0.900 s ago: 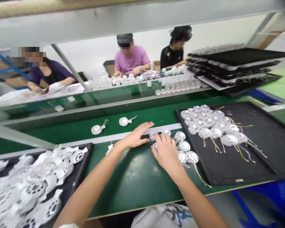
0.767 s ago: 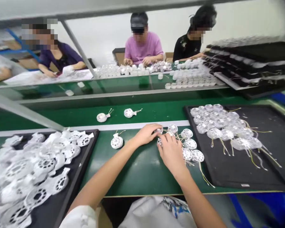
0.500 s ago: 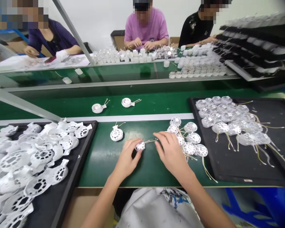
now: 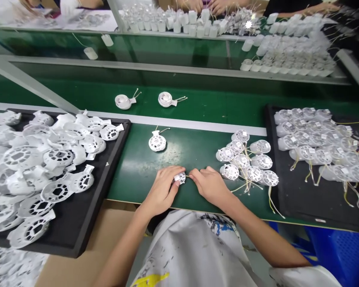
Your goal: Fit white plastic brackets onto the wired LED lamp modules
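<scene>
My left hand [image 4: 161, 189] is closed around a small round white part [image 4: 181, 178] with slots in its face, near the front of the green bench. Much of this part lies hidden under my fingers. Thin wires [image 4: 188, 176] run out from its right side, and my right hand [image 4: 210, 184] pinches them between thumb and forefinger. To the right of that hand stands a cluster of round clear-and-white parts [image 4: 241, 161] with trailing wires. A white ring-shaped housing [image 4: 157, 142] with two wires sits on the bench beyond my left hand.
A black tray [image 4: 86, 223] heaped with white slotted housings [image 4: 60, 157] is at left. Another black tray [image 4: 302, 205] at right bears rows of clear-and-white parts [image 4: 314, 139]. Two wired housings [image 4: 165, 99] rest past the white strip [image 4: 197, 124]. Co-workers' hands [image 4: 218, 6] show across the bench.
My right hand has come left toward the round part, and its fingers have closed on the wires. The left hand keeps its hold. My view has tilted downward.
</scene>
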Action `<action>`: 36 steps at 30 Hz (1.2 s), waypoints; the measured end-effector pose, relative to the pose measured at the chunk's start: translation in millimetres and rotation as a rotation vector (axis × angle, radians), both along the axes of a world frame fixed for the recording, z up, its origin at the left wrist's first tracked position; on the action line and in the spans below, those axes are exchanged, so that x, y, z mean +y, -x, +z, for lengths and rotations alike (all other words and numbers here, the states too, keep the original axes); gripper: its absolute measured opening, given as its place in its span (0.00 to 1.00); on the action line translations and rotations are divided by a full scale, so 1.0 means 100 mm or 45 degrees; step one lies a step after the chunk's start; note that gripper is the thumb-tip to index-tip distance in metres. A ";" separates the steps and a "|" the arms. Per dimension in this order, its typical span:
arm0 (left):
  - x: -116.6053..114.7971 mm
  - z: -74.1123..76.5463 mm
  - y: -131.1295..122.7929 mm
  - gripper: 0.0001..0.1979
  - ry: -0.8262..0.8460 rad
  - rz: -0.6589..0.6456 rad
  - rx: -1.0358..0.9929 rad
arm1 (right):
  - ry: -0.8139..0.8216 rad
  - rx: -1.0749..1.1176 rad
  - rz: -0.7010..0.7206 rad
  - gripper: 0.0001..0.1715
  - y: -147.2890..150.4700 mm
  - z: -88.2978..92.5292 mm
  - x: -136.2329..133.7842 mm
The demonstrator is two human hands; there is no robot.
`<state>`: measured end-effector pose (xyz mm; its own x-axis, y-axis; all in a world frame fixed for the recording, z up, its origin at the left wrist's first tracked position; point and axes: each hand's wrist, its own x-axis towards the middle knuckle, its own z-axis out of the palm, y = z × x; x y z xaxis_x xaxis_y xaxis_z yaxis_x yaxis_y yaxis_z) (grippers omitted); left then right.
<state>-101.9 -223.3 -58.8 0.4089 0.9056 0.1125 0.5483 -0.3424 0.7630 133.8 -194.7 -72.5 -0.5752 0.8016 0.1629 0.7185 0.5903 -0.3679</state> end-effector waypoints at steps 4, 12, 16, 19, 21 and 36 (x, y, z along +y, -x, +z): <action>-0.02 0.01 -0.02 0.17 0.007 -0.008 0.002 | -0.039 -0.043 -0.030 0.20 -0.01 -0.07 -0.01; -0.18 0.04 -0.03 0.20 0.002 0.063 0.041 | -0.148 0.227 -0.082 0.16 -0.07 0.24 0.00; -0.19 -0.02 -0.05 0.24 0.037 0.205 0.002 | 0.118 0.580 -0.047 0.19 0.05 0.28 -0.11; -0.12 -0.04 -0.06 0.22 0.069 0.172 0.081 | 0.290 0.688 -0.037 0.15 0.17 0.16 -0.15; -0.10 -0.03 -0.06 0.23 0.067 0.177 0.162 | 0.325 0.729 -0.062 0.09 0.24 0.09 -0.15; 0.87 0.23 0.63 0.28 0.074 0.726 0.093 | 0.369 0.763 -0.107 0.07 0.35 0.07 -0.08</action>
<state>-165.0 -136.0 -36.1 -0.1409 0.9890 0.0458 0.6856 0.0641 0.7252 98.7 -202.3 -65.2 -0.3861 0.8991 0.2061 0.3794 0.3584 -0.8530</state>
